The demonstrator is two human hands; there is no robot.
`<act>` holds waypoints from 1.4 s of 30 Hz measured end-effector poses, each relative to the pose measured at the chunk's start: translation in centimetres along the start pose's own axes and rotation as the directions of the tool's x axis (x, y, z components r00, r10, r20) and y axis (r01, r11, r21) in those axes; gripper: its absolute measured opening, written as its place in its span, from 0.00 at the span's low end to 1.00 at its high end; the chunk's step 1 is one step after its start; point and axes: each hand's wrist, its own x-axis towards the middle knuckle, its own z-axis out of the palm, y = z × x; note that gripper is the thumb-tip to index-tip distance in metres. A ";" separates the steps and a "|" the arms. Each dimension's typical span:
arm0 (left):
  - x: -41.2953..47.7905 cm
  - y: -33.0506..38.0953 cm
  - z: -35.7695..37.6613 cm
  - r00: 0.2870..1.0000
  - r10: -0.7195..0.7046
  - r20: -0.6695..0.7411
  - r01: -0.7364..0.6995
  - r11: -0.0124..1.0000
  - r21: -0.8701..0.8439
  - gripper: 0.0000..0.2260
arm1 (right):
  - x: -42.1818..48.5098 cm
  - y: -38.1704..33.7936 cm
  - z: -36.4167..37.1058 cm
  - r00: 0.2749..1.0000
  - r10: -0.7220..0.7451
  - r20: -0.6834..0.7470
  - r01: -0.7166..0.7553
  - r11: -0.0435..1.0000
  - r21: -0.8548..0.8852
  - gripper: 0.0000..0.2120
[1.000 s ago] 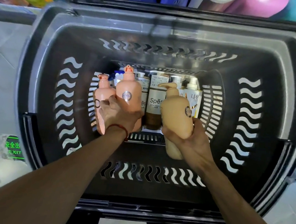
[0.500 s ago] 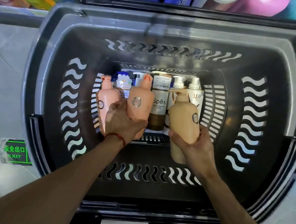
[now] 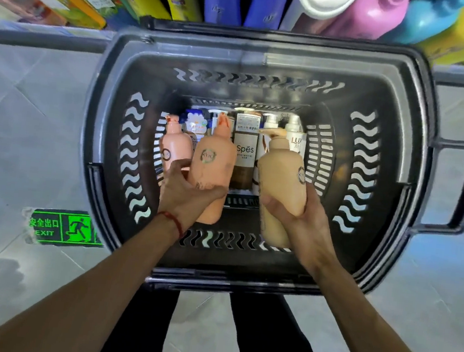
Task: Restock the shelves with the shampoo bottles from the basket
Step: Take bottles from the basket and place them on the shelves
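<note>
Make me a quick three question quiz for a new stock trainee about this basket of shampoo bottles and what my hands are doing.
1. True or false: the left hand grips a salmon-pink plastic pump bottle above the dark grey plastic basket.
2. Multiple choice: the right hand holds which one? A) the brown bottle labelled Spes; B) the tan plastic pump bottle; C) the white bottle labelled LUX.
3. Fill in: a second, smaller salmon-pink pump bottle stands in the basket to the ____ of the held pink one.

Key: 1 true; 2 B; 3 left.
</note>
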 end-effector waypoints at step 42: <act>-52.6 12.2 -38.8 0.808 0.588 -0.043 -0.526 0.687 -0.501 0.37 | -58.1 -24.9 0.2 0.791 -0.594 -0.147 0.599 0.702 0.385 0.39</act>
